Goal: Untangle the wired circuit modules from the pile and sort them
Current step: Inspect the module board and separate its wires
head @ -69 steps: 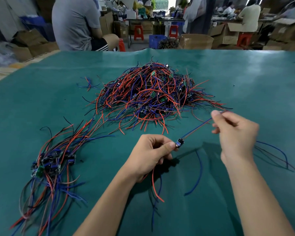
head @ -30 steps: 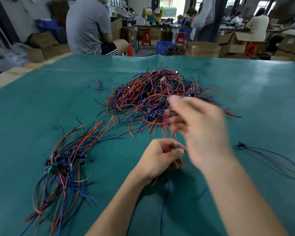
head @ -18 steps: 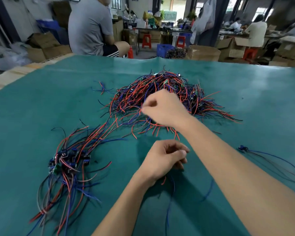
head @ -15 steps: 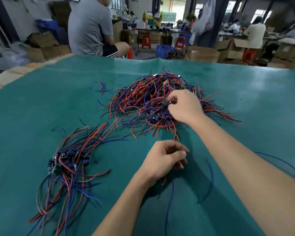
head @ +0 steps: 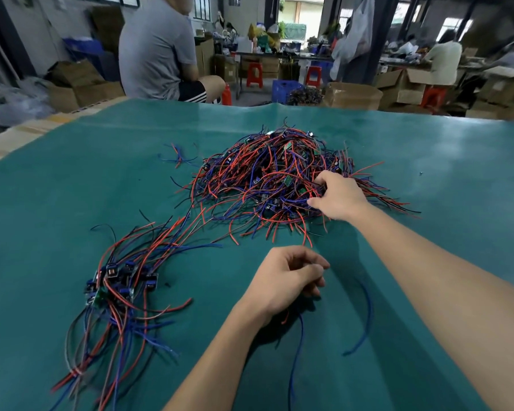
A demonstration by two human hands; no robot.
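Observation:
A tangled pile of red and blue wired circuit modules (head: 267, 179) lies in the middle of the green mat (head: 72, 203). A sorted bunch of modules (head: 119, 286) with wires trailing toward me sits at the left. My right hand (head: 339, 197) reaches into the pile's right side, thumb and fingers curled into the wires there. My left hand (head: 285, 280) hovers near me, its fingers curled round wires; a blue wire (head: 297, 351) and a red end hang below it. Whatever module it holds is hidden.
A loose blue wire (head: 365, 315) curves on the mat under my right forearm. A few stray wires (head: 177, 157) lie left of the pile. A person in a grey shirt (head: 158, 48) sits beyond the far edge, among cardboard boxes (head: 353, 94).
My right hand left the wire it was pulling, swung across to the pile and has now shifted to its right side, closing on wires. My left hand has stayed put.

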